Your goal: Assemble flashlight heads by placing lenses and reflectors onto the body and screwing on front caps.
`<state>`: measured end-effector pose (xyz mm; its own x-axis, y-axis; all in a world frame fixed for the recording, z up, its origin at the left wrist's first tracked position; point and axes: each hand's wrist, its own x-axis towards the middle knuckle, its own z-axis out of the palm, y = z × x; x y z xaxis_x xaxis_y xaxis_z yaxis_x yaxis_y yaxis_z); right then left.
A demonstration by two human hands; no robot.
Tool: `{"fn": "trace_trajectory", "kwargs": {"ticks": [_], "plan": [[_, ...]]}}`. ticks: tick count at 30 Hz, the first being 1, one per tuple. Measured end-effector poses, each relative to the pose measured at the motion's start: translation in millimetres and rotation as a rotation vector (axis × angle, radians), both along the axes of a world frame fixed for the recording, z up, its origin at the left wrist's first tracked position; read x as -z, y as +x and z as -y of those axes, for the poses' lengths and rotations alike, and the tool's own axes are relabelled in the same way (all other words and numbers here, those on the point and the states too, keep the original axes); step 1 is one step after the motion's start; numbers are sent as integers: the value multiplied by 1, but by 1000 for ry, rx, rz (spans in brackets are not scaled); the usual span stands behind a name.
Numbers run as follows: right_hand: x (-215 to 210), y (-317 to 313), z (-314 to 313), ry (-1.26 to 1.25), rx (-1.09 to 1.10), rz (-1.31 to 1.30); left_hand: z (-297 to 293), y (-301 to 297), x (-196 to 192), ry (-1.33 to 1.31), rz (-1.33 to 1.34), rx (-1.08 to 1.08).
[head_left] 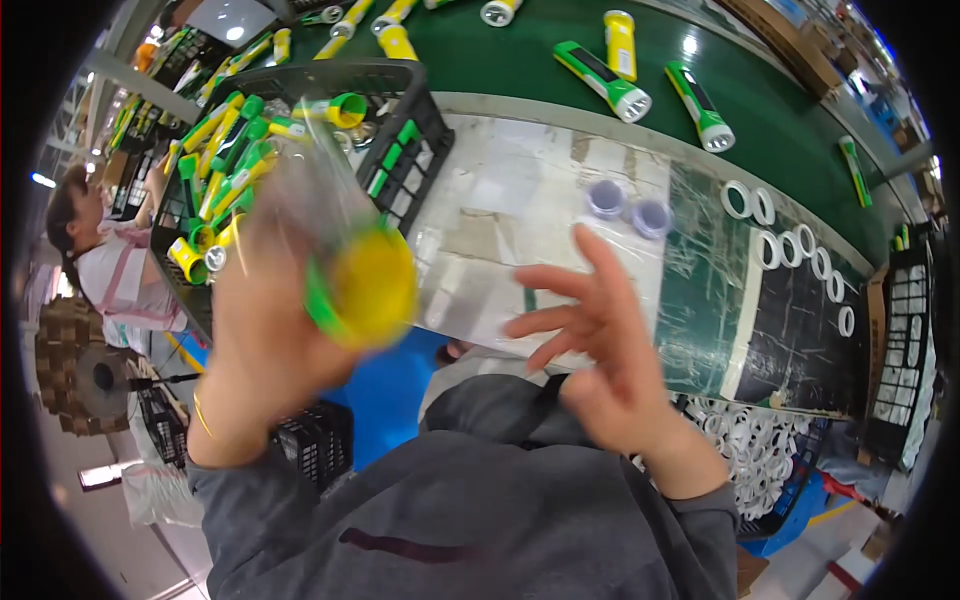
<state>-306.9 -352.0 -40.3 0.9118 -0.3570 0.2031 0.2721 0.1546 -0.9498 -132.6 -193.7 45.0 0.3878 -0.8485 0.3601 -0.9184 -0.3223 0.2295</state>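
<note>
My left hand (262, 330) is raised close to the camera and grips a blurred flashlight (362, 280) with a yellow round head and a green body, its clear end pointing up and away. My right hand (600, 345) hovers beside it over the worktable (520, 200), fingers spread, holding nothing. Behind my left hand stands a black crate (405, 150) full of green and yellow flashlight parts.
Finished green and yellow flashlights (602, 80) lie on a green conveyor belt (770, 110) at the back. Two small purple lenses (628, 208) and several white rings (790, 245) sit on the table. A bin of white rings (750, 450) is at lower right. Another person (105, 260) works at left.
</note>
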Motion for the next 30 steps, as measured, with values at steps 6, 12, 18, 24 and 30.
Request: {"fn": "trace_trajectory", "kwargs": {"ticks": [6, 12, 18, 24, 30], "plan": [[42, -17, -2, 108, -69, -208, 22, -65, 64, 50, -149, 130], [68, -55, 16, 867, 52, -308, 69, -73, 105, -112, -215, 135], [39, -59, 34, -398, 651, -165, 80, -76, 101, -24, -796, 384], [2, -49, 49, -503, 254, -239, 78, -79, 131, -213, -906, 489], [-6, -36, 31, -343, 387, -441, 83, -80, 139, -341, -881, 586]]}}
